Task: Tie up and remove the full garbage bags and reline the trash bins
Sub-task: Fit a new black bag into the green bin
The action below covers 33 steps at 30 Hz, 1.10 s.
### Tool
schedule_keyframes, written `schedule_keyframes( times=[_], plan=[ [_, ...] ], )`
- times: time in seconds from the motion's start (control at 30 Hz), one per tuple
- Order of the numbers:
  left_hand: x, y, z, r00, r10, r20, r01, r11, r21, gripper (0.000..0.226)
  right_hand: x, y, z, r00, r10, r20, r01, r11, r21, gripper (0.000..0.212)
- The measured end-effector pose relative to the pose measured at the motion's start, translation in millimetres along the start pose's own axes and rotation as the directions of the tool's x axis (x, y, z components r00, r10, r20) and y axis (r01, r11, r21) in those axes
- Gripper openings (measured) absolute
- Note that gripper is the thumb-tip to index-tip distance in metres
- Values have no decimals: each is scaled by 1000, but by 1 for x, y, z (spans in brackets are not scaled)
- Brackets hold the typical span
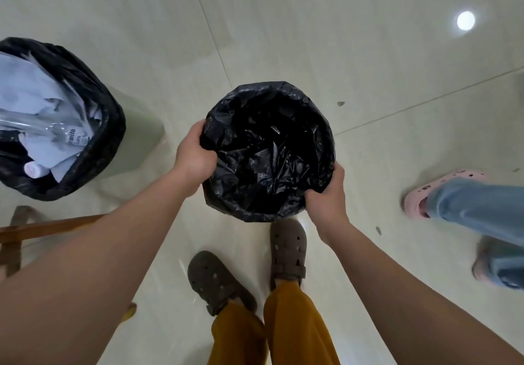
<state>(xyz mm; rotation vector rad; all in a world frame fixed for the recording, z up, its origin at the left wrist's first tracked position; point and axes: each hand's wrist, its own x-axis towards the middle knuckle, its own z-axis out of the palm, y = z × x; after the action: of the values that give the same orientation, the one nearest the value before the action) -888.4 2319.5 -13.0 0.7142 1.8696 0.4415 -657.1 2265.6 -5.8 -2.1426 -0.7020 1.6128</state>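
Directly below you, a fresh black bin liner (269,149) lies open over a round bin on the pale tiled floor (312,24). Your left hand (195,154) grips the liner's left edge; your right hand (326,194) pinches its near right edge. Well left of the liner stands a full bin (54,118) of paper and plastic waste. Right of it, another person's pink clog (442,191) shows.
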Motion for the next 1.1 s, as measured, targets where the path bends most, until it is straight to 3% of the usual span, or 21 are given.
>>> schedule_keyframes(
  times=[0.1, 0.3, 0.5, 0.67, 0.8, 1.0, 1.1],
  plan=[
    [-1, 2, 5, 996, -68, 53, 73, 993, -96, 63, 13, -7, -12, 999, -45, -21, 45, 999, -22, 70],
    [7, 30, 23, 999, -24, 42, 32, 982, -184, 72, 48, -48, -37, 987, -142, -80, 138, 989, -52, 68],
    [33, 75, 38, 991, 134, -18, -135, 984, -119, 68, 85, -94, -45, 952, -236, -193, 232, 972, -47, 70],
    [30, 84, 46, 971, 236, -43, -235, 972, 29, 64, 77, -91, -32, 935, -260, -240, 249, 966, -74, 77],
    [28, 80, 47, 973, 230, -17, -229, 973, 25, 67, 70, -79, -24, 950, -231, -210, 233, 972, -18, 87],
    [40, 84, 49, 959, 279, 56, -280, 960, 0, 68, 84, -89, -26, 898, -341, -279, 346, 938, -32, 74],
    [38, 83, 54, 959, 282, 42, -282, 959, -2, 70, 80, -93, -24, 874, -379, -305, 354, 925, -135, 69]
  ],
)
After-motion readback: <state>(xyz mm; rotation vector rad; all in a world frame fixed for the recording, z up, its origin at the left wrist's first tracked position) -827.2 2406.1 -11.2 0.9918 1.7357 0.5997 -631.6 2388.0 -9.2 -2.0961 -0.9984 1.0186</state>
